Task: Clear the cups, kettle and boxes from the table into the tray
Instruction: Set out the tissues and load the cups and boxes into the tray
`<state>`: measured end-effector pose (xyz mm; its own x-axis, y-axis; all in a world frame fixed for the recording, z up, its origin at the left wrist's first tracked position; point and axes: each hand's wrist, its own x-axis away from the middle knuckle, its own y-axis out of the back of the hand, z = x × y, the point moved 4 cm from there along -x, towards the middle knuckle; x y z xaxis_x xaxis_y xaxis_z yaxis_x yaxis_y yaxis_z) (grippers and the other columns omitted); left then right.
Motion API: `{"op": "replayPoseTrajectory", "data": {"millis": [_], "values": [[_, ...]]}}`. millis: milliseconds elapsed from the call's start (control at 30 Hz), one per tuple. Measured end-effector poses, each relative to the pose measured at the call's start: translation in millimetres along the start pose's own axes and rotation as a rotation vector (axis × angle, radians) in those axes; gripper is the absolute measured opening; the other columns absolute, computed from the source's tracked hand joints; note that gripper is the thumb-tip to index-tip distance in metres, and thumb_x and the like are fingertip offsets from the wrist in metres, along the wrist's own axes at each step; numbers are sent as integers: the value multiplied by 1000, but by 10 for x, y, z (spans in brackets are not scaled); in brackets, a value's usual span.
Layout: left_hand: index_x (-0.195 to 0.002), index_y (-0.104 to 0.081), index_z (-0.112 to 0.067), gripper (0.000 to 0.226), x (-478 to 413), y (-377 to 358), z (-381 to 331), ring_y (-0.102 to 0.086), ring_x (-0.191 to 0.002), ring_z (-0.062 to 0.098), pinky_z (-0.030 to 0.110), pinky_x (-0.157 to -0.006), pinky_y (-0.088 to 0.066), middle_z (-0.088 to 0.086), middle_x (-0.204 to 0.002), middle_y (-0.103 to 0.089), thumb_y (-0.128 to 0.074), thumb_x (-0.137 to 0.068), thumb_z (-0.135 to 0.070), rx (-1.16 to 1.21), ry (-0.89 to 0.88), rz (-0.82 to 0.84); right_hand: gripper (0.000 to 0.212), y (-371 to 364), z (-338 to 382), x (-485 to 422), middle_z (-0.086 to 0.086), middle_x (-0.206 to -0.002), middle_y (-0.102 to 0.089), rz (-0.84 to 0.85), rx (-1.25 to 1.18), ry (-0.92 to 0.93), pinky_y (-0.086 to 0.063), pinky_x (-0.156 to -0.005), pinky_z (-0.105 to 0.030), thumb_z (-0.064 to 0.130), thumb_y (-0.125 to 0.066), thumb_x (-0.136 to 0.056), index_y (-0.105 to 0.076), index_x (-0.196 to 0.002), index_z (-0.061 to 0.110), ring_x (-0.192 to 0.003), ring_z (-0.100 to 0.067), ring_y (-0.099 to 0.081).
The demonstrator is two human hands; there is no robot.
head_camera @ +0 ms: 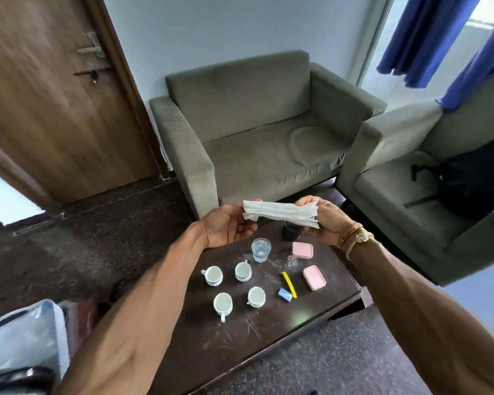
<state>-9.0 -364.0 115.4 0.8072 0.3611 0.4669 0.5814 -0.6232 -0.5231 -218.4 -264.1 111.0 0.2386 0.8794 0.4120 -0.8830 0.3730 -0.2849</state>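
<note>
Both hands hold a folded white cloth or stack of papers [280, 213] above the far end of the dark table [240, 346]. My left hand [228, 226] grips its left end and my right hand [325, 220] grips its right end. Below on the table stand several white cups, among them a cup [213, 275], a second cup [243, 271] and a third cup [256, 297]. A clear glass [261, 249] stands behind them. Two pink boxes [302, 249] [314, 277] lie to the right. A dark cup [291, 231] sits partly hidden under the cloth. No tray or kettle shows.
A yellow stick [288, 284] and a small blue packet [285, 295] lie between cups and boxes. A grey sofa [257, 132] stands behind the table, a second armchair [428, 181] with a black bag [476, 178] at right. A plastic bag [23, 343] lies at lower left.
</note>
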Motion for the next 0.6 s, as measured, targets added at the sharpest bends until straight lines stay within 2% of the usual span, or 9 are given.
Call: {"op": "replayPoseTrajectory", "data": {"millis": [67, 167, 233, 300, 400, 467, 500, 567, 600], "values": [[-110, -76, -20, 37, -159, -143, 30, -70, -74, 19, 27, -68, -58, 7, -86, -72, -53, -82, -23, 38, 22, -20, 45, 210, 86, -38, -6, -64, -62, 8, 83, 0, -44, -33, -20, -9, -37, -97, -61, -68, 16, -44, -15, -56], [-106, -74, -12, 39, -387, -323, 68, -69, -79, 29, 32, -71, -59, 15, -94, -69, -45, -86, -29, 102, 33, -62, 42, 516, 248, -84, -9, -76, -59, 33, 223, 10, -46, -37, -21, -11, -33, -95, -58, -73, 15, -54, -16, -58], [-103, -71, -10, 30, -522, -454, 90, -70, -82, 31, 34, -72, -61, 17, -95, -69, -54, -89, -30, 74, 9, -117, 44, 676, 364, -113, -12, -88, -65, 53, 226, 4, -51, -41, -23, -13, -30, -94, -58, -74, 15, -68, -22, -64], [-97, -72, -12, 13, -658, -576, 104, -73, -79, 28, 31, -71, -62, 16, -91, -70, -64, -87, -15, -8, -34, -178, 43, 815, 466, -144, -12, -98, -69, 63, 157, -15, -55, -46, -25, -11, -32, -95, -61, -77, 16, -77, -25, -69], [-98, -69, -12, 16, -863, -738, 120, -73, -71, 25, 27, -66, -62, 15, -86, -73, -64, -88, -1, -46, -97, -271, 27, 1013, 592, -194, -9, -96, -71, 74, 38, -53, -57, -53, -29, 6, -42, -95, -67, -98, 17, -76, -21, -72], [-102, -66, -11, 20, -981, -839, 137, -73, -72, 26, 27, -66, -62, 17, -91, -73, -63, -89, 3, -37, -139, -301, 25, 1131, 658, -238, -8, -93, -70, 67, -53, -62, -58, -60, -34, 20, -46, -92, -65, -108, 17, -77, -23, -71], [-105, -65, -11, 22, -1031, -883, 149, -73, -73, 27, 27, -65, -62, 17, -95, -72, -63, -89, 4, -33, -157, -310, 27, 1176, 676, -258, -7, -90, -68, 54, -103, -60, -58, -65, -37, 29, -49, -91, -64, -109, 15, -78, -23, -70], [-109, -63, -11, 27, -1135, -956, 177, -72, -77, 28, 28, -62, -62, 18, -104, -69, -65, -88, 5, -30, -199, -344, 42, 1226, 676, -299, -7, -89, -69, 29, -140, -58, -56, -74, -39, 49, -64, -84, -63, -106, 13, -80, -22, -70], [-110, -63, -11, 28, -1194, -984, 186, -70, -80, 29, 28, -62, -61, 18, -108, -67, -65, -87, 6, -28, -218, -363, 48, 1234, 658, -313, -7, -89, -70, 11, -125, -70, -56, -74, -38, 53, -72, -79, -65, -103, 13, -81, -21, -71]]}}
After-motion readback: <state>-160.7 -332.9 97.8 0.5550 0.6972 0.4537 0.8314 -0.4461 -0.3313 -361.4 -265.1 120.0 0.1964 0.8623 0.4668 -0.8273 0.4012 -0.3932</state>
